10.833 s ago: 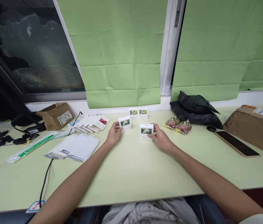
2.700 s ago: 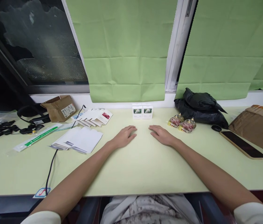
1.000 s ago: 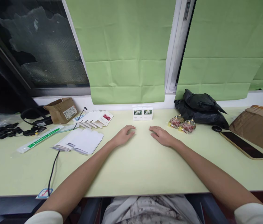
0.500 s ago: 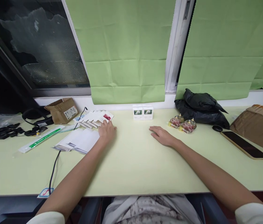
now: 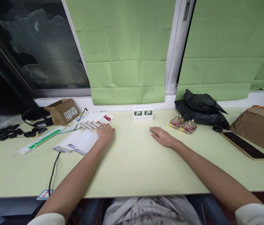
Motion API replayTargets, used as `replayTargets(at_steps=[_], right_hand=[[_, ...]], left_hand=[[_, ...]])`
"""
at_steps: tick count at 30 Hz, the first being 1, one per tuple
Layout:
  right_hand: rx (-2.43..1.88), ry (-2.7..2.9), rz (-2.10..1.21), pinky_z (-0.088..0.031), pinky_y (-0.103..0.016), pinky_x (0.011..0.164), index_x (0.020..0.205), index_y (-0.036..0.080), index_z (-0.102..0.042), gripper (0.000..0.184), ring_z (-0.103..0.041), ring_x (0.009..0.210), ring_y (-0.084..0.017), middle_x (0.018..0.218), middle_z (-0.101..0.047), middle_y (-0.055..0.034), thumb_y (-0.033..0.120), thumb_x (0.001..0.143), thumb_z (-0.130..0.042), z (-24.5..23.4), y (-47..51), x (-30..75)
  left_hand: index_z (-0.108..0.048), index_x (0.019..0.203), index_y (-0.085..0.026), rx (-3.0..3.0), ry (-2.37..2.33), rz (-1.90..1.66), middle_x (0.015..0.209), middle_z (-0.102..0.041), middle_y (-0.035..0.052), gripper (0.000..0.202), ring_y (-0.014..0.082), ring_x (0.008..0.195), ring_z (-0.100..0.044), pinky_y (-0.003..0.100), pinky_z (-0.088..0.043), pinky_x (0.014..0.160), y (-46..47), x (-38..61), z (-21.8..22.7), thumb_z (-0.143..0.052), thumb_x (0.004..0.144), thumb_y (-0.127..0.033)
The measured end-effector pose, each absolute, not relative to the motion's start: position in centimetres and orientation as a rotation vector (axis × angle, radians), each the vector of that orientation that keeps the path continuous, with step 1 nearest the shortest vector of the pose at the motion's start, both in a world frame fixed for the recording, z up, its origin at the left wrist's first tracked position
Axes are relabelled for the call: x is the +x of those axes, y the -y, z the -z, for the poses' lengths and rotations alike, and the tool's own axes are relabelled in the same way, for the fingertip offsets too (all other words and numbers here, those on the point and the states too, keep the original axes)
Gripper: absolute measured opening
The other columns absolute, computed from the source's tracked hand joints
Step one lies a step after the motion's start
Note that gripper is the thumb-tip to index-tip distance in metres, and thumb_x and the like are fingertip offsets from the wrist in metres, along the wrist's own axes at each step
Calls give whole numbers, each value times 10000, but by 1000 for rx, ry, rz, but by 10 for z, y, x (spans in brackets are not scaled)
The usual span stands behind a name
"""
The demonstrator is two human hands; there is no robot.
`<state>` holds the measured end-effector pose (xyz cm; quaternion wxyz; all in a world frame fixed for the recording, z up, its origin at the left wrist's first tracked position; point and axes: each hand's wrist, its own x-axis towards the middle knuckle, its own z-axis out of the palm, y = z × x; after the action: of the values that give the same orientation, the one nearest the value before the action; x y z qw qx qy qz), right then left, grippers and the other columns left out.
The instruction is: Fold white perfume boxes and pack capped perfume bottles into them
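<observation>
My left hand (image 5: pixel 105 133) rests on the table beside a fanned row of flat white cartons (image 5: pixel 95 117), its fingertips at the near edge of the one with a red flower picture (image 5: pixel 107 117). Its thumb points off to the right, and nothing shows in its grasp. A stack of white paper envelopes or flat sheets (image 5: pixel 80 141) lies just left of that wrist. Palm down, my right hand (image 5: pixel 163 136) lies on the table with fingers stretched out, holding nothing. Between and beyond the hands, small white boxes with flower pictures (image 5: pixel 143 114) stand against the wall side.
Two round clear ornaments (image 5: pixel 183 124) sit right of my right hand, before black plastic bags (image 5: pixel 202 109). Further right are a phone (image 5: pixel 244 146) and a brown package (image 5: pixel 260 128). At left lie a cardboard box (image 5: pixel 63 112), black cables (image 5: pixel 5 132) and a green-white packet (image 5: pixel 43 140).
My left hand has shifted slightly left and down, back from the flower carton. My right hand stays in place.
</observation>
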<state>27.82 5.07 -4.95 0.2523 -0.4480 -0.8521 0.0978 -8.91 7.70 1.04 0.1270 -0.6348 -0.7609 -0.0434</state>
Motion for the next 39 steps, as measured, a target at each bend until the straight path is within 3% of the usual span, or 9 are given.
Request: replayTargets(at_steps=[39], right_hand=[[-1204,2318,-258,-394,-544,1244,1430,202,-602,427,-499,1462,-310,1538,-578,-126,366,1058,-469,50,-50,277]], left_hand=[[-634,1313,-4,-1847,2190,82,1341,-624,324,523,442,1220,-603,521,-471,976,-79,-91,-7,-478,995,-388]])
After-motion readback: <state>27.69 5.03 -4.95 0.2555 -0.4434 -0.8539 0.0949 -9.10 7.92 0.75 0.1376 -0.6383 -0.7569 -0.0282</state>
